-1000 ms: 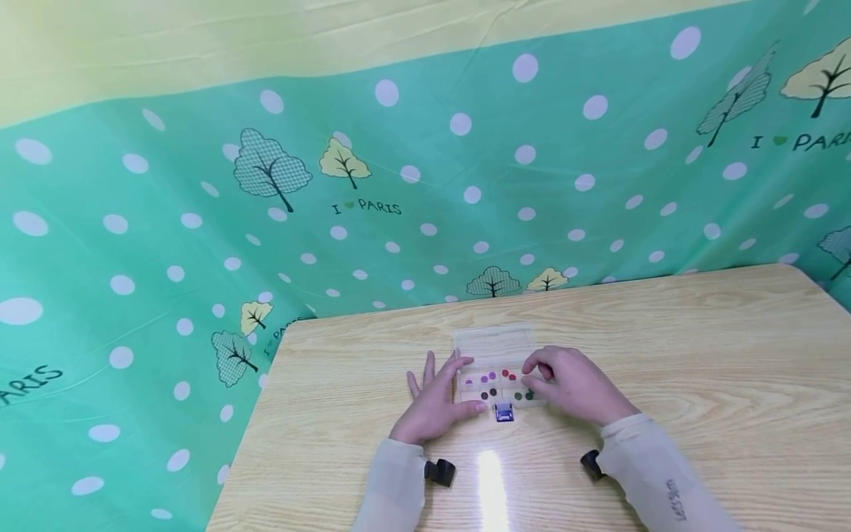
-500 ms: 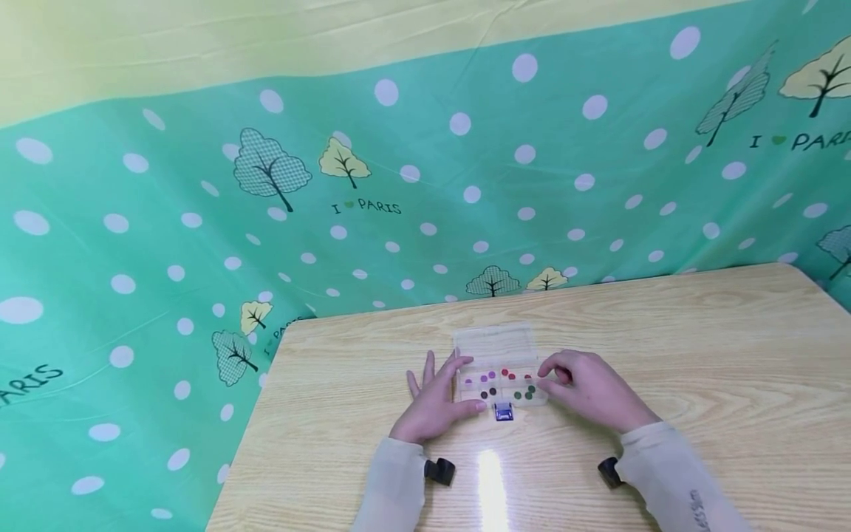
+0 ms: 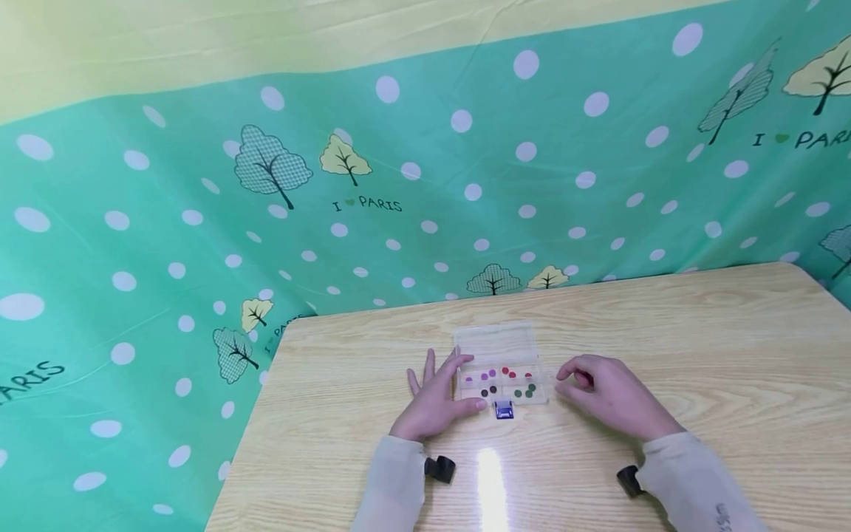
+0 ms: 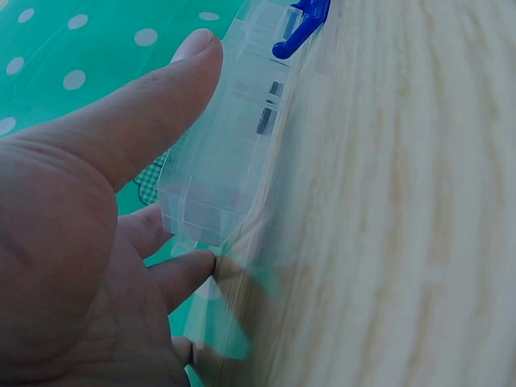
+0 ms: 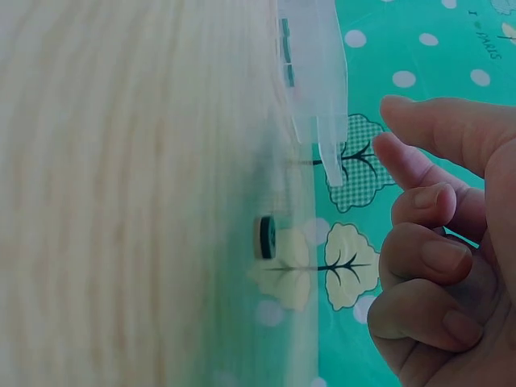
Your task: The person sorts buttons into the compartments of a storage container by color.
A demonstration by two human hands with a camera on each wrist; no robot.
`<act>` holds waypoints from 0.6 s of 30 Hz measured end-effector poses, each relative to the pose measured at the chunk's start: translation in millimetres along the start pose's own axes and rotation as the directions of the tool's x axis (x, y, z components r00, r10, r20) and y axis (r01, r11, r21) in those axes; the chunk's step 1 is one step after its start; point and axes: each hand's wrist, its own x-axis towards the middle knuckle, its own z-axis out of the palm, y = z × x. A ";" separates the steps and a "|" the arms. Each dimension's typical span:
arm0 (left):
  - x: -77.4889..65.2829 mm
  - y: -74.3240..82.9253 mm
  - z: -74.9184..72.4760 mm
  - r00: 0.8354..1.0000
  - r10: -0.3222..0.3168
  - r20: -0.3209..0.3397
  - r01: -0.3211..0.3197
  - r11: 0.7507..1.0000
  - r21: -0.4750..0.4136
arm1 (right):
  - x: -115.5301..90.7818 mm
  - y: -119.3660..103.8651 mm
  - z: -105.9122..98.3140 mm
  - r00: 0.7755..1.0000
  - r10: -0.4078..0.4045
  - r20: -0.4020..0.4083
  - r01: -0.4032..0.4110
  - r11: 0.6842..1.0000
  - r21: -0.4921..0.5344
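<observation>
A clear plastic compartment box [image 3: 479,400] lies with its lid [image 3: 495,341] tipped back and a blue latch [image 3: 504,410] at the front. Inside are small round discs in purple, black, red and green, sorted by colour into the compartments. My left hand [image 3: 435,403] holds the box's left end, thumb at the front wall and index finger over the rear rim. Right of the box, my right hand [image 3: 608,391] hovers, thumb and index tips slightly apart, other fingers curled, nothing between them. A dark disc [image 5: 264,236] lies on the table in the right wrist view.
The wood-grain table [image 3: 698,355] extends widely on both sides of the box. A green dotted cloth [image 3: 425,199] with tree prints hangs behind and to the left. Black wrist camera mounts [image 3: 440,470] stick out below the sleeves.
My right hand has moved away to the right from over the box. A third green disc and another red one now show in the right compartments. My left hand stays in place.
</observation>
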 end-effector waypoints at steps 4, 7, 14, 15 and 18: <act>0.3 -0.1 0.0 1.000 0.005 -0.001 -0.005 1.000 0.004 | -3.5 3.6 -2.1 1.000 0.008 -0.002 -0.008 1.000 0.003; 0.6 -0.3 0.2 1.000 0.006 -0.002 -0.006 1.000 0.002 | -6.1 7.6 -2.9 1.000 0.005 -0.008 -0.005 1.000 0.006; 0.5 0.0 0.2 1.000 -0.001 0.002 0.001 1.000 -0.001 | -8.0 16.1 -4.6 1.000 0.019 0.017 -0.020 0.999 0.035; 0.4 0.0 0.2 1.000 -0.001 0.003 0.001 1.000 -0.001 | -8.1 17.0 -4.8 0.999 0.019 0.026 -0.020 0.999 0.039; 0.3 -0.2 0.2 1.000 -0.004 0.004 0.004 1.000 -0.004 | -8.6 19.3 -5.2 0.998 0.008 0.059 -0.011 0.999 0.052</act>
